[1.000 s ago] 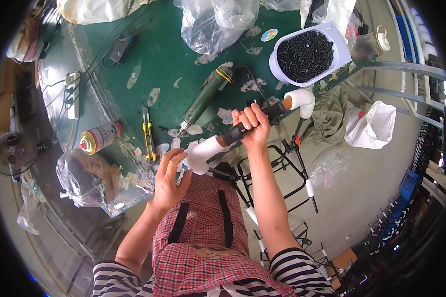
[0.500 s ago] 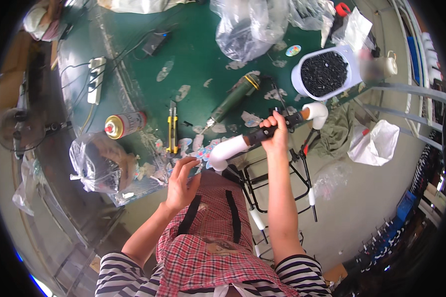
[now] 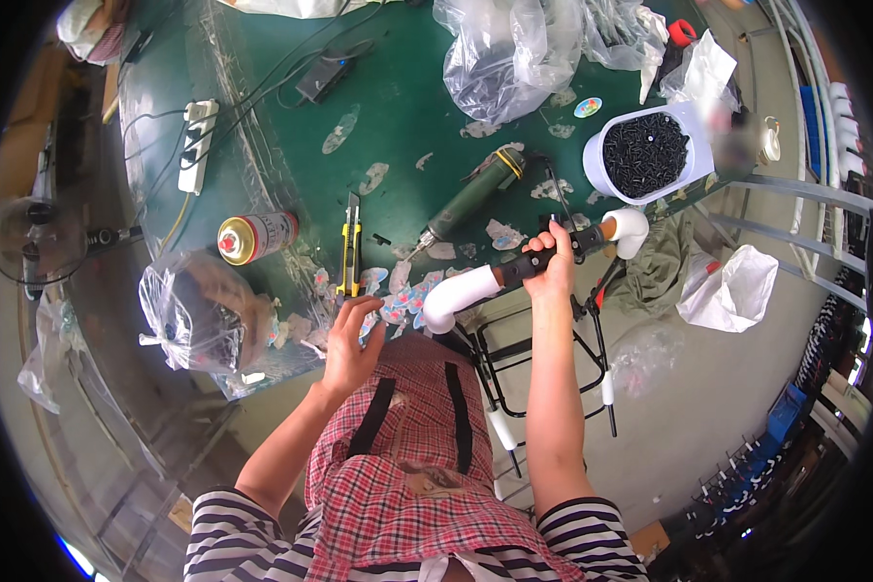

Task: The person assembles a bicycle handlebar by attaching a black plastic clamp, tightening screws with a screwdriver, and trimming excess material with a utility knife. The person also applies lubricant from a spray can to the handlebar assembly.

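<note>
My right hand [image 3: 551,274] is wrapped around the black middle of a handlebar [image 3: 531,264]. White curved foam grips, a left one [image 3: 456,294] and a right one [image 3: 630,233], cover its ends. Beneath it stands a black tubular frame [image 3: 502,351]. My left hand [image 3: 352,347] hovers at the table's near edge with its fingers loosely bent and apart, and nothing shows in it. Just beyond those fingertips lies a yellow and black utility knife [image 3: 350,250]. Colourful stickers [image 3: 404,305] are scattered between the left hand and the left foam grip.
A green power screwdriver [image 3: 470,201] lies beyond the handlebar. At right, a pale tub [image 3: 597,165] holds black screws. A spray can [image 3: 258,238], a tied plastic bag [image 3: 199,315] and a power strip [image 3: 197,147] are at left. Clear bags [image 3: 509,58] lie at the back.
The whole view has shifted slightly, moving the table's contents rightward in the picture. My left hand has drawn a little nearer the utility knife. My right hand keeps its grip on the handlebar.
</note>
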A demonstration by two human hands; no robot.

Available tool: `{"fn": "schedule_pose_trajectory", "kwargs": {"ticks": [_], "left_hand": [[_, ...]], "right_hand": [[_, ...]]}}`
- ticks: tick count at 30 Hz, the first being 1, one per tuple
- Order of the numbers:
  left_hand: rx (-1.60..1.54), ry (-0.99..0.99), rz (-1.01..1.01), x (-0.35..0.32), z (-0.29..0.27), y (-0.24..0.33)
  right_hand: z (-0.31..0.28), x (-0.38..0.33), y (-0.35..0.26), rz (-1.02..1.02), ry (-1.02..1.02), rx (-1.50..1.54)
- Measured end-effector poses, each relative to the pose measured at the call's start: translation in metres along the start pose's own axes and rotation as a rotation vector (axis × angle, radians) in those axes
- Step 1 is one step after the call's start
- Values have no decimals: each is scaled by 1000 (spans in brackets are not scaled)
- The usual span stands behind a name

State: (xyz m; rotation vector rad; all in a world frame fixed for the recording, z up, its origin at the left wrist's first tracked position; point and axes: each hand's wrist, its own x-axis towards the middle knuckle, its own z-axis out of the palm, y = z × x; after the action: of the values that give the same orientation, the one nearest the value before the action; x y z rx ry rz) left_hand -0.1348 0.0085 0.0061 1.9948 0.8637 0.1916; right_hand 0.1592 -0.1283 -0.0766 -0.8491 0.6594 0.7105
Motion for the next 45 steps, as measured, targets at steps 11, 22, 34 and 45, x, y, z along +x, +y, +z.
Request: {"fn": "schedule_pose_trajectory", "kwargs": {"ticks": [11, 22, 34, 45], "left_hand": [[431, 63, 225, 94, 8, -40], [693, -45, 392, 121, 17, -72], [348, -36, 254, 102, -3, -9], [203, -18, 546, 79, -40, 103]], "right_hand": [[-23, -15, -2, 36, -322, 58], [-68, -68, -12, -16, -115, -32], [-11, -156, 31, -184, -335, -620], [85, -151, 40, -107, -628, -775]]}}
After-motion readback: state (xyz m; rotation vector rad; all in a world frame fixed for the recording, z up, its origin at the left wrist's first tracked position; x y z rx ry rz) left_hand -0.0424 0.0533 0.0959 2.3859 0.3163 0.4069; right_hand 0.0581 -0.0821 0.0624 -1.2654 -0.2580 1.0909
